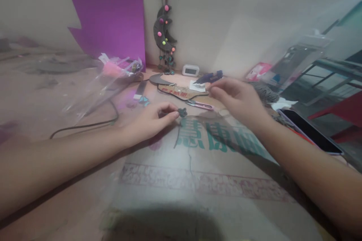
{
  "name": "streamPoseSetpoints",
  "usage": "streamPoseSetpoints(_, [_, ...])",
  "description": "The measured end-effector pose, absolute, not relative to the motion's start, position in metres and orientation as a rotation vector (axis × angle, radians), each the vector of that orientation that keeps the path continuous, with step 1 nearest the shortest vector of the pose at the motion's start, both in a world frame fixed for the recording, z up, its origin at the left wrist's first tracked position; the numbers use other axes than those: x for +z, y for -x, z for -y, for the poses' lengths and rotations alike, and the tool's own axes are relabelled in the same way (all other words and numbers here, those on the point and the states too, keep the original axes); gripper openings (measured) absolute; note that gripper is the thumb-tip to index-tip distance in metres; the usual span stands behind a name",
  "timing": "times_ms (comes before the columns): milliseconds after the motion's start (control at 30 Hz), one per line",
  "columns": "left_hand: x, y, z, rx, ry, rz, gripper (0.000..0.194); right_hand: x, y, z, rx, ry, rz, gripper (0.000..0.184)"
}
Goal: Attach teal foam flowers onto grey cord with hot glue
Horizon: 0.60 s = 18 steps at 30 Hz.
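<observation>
Head view: at the far left, a clear bag [93,90] lies crumpled on the surface [70,203], with a dark cord [85,125] curving beside it. Behind the bag, a purple board [113,22] leans against the wall. Next comes a small blue piece [144,100], just beyond the left hand [154,118]. That hand's grip is closed, thumb and fingers pinching a dark piece [182,112], held near the middle over the edge of some green lettering [217,135]. A thin strand [178,135] runs down below the dark piece.

Farther back, a grey crescent [160,79] lies in front of a moon ornament [158,30] dotted with coloured balls. To its right are a card [175,91] with red print, a white clock [190,70], a pair of snips [202,105] and a dark purple item [210,77] by a white paper [197,86].

The right hand [237,94] is raised, thumb and forefinger near each other; I cannot tell whether its grip has hold of anything. Beyond it are grey yarn [264,92], a phone [312,131] and a red stool [346,111].
</observation>
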<state>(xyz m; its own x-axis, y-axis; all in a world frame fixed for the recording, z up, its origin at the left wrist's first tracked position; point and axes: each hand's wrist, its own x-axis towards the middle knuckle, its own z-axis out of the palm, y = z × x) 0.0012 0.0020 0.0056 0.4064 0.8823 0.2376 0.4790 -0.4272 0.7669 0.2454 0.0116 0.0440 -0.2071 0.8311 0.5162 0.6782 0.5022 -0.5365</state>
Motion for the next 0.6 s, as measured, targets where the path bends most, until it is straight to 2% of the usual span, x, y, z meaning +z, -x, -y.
streamPoseSetpoints(167, [0.000, 0.001, -0.004, 0.828, -2.100, -1.137, 0.023, 0.029, -0.263, -0.035, 0.099, 1.457, 2.210, 0.024])
streamPoseSetpoints(233, [-0.003, 0.002, -0.005, 0.823, -2.124, -1.131, 0.024, 0.014, -0.262, -0.039, 0.002, 1.424, 2.366, 0.030])
streamPoseSetpoints(400, [-0.004, 0.002, -0.005, 0.803, -2.152, -1.111, 0.026, -0.012, -0.259, -0.043, -0.257, 1.228, 2.500, 0.033])
streamPoseSetpoints(600, [-0.002, 0.001, -0.005, 0.797, -2.159, -1.122, 0.023, -0.018, -0.262, -0.046, -0.312, 1.251, 2.495, 0.038])
